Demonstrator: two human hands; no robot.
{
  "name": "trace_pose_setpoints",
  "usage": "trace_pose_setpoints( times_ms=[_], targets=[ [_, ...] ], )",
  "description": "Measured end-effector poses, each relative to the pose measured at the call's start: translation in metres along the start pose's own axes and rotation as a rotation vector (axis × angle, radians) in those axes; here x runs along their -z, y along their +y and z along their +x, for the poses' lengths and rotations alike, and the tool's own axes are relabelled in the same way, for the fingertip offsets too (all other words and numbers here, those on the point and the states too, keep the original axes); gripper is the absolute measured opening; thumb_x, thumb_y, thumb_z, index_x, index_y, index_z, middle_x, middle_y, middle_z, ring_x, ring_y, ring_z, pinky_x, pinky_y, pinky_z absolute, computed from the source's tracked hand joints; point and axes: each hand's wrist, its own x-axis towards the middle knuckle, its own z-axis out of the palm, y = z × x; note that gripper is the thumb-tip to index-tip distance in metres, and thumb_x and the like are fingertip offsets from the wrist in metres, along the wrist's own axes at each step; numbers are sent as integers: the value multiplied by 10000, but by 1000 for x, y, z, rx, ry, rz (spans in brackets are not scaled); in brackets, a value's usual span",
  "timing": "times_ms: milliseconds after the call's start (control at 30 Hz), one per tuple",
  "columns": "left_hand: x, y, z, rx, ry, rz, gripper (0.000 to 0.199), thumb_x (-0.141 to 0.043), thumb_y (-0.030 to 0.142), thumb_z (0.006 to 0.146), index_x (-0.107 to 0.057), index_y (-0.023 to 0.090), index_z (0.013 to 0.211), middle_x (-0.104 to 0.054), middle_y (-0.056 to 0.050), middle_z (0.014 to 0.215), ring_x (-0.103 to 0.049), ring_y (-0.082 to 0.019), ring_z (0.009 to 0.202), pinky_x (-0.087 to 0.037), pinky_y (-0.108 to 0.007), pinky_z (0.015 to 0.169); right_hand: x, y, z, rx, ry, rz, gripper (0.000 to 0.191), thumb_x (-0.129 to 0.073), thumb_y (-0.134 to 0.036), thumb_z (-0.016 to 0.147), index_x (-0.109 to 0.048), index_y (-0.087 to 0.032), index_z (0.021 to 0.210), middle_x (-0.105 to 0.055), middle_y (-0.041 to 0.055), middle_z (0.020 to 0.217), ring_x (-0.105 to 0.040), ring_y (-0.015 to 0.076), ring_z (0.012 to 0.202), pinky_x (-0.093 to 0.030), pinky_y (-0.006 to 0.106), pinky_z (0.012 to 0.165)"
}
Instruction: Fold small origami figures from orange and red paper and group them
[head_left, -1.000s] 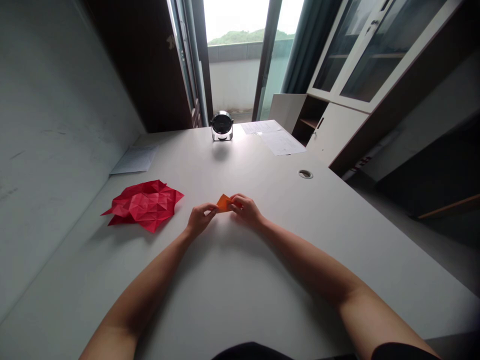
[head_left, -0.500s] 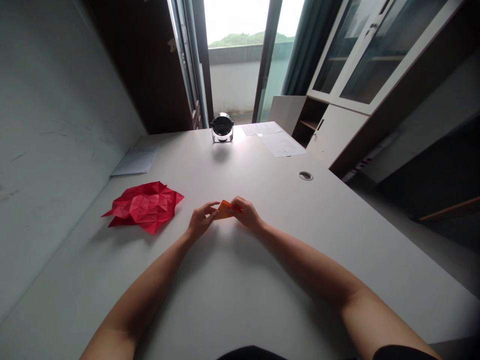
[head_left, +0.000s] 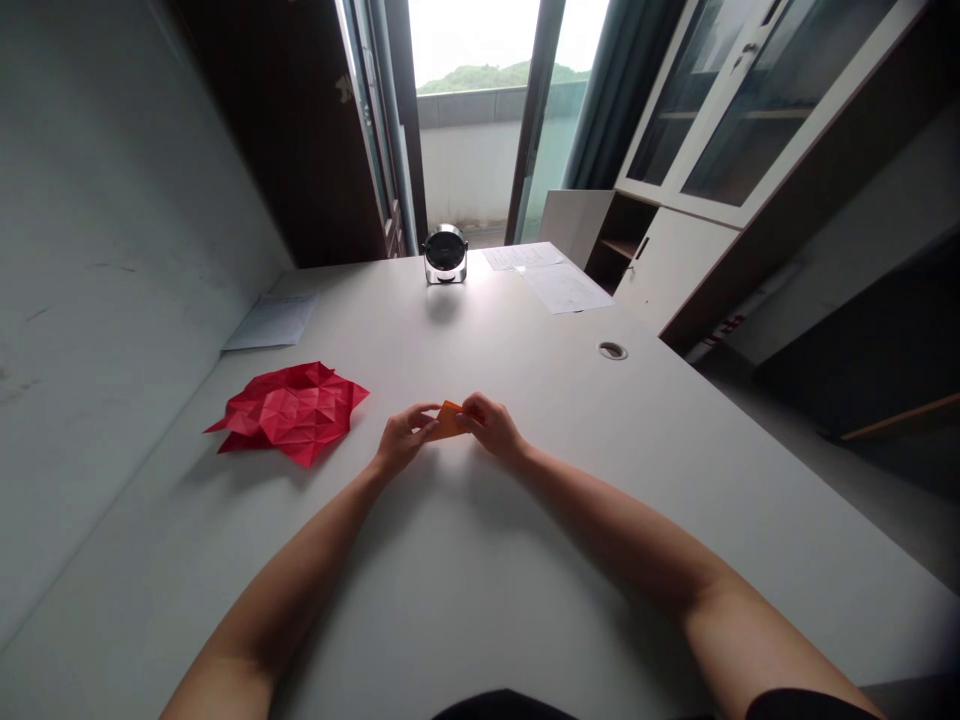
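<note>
A small folded piece of orange paper (head_left: 448,421) is held between my two hands above the middle of the white table (head_left: 480,580). My left hand (head_left: 405,436) pinches its left edge between thumb and fingers. On the other side, my right hand (head_left: 491,425) has its fingers curled over the right end, which they partly hide. To the left of my left hand lies a creased red paper (head_left: 292,412) with a pattern of folds and pointed corners.
A round, dark-faced device on a metal stand (head_left: 445,254) stands at the table's far edge. Printed sheets (head_left: 564,287) lie at the back right, another paper (head_left: 271,321) by the left wall. A round cable hole (head_left: 613,351) opens on the right. Cabinets (head_left: 679,265) stand beyond.
Both hands keep their grip on the orange paper. The right fingers have shifted slightly at its right end, and less of the paper shows there. The red paper lies as before.
</note>
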Motion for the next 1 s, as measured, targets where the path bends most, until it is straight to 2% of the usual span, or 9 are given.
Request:
trace_pose_setpoints(
  times_ms=[167,233,300,467,700,767,867,1000],
  targets=[
    [0,-1,0,24,-28,-25,473,-671,477,862,-664,223,1261,-773,-56,910,-729,-222,850,-565,-308,743,2,-1,0,2,-32,-9,256,-578,-429,911,-647,-220,1043,-581,-32,690,-467,116,588,-376,238,591],
    [0,-2,0,28,-33,-32,482,-675,476,860,-660,224,1270,-774,-57,921,-728,-222,858,-563,-306,746,2,0,1,1,-42,-36,284,-569,-437,917,-668,-221,1072,-581,-31,684,-470,116,591,-379,238,603],
    [0,-2,1,26,-30,-26,476,-673,473,861,-662,228,1269,-773,-56,927,-726,-221,865,-561,-302,748,3,2,3,-22,-27,-74,280,-572,-438,910,-691,-213,1027,-579,-29,666,-473,117,592,-376,238,604],
    [1,0,0,16,-4,22,456,-665,463,868,-671,240,1264,-766,-52,919,-719,-218,878,-560,-299,752,5,9,6,-89,32,-163,311,-578,-451,893,-663,-186,752,-563,-21,611,-462,118,580,-334,241,567],
    [1,7,0,26,2,48,507,-701,502,835,-664,221,1256,-756,-51,892,-706,-191,778,-546,-270,672,3,5,2,-11,-67,-142,304,-584,-450,888,-654,-186,755,-510,-34,593,-398,110,561,-308,235,545],
    [1,7,0,17,-16,33,471,-687,507,846,-683,213,1215,-753,-45,869,-699,-186,771,-536,-263,663,2,2,1,20,-102,-145,314,-582,-455,896,-658,-184,756,-506,-36,588,-399,107,560,-307,233,550],
    [1,7,0,3,-50,10,361,-653,499,874,-732,195,1053,-752,-49,873,-692,-188,804,-524,-260,680,1,-1,-1,65,-139,-157,337,-574,-466,913,-659,-181,755,-512,-35,590,-408,101,556,-308,231,558],
    [1,6,1,-20,-39,68,324,-652,493,874,-747,184,887,-735,-42,815,-660,-177,768,-498,-256,668,2,0,0,81,-142,-155,340,-572,-464,920,-654,-180,751,-502,-39,584,-407,98,551,-305,230,555]
  ],
)
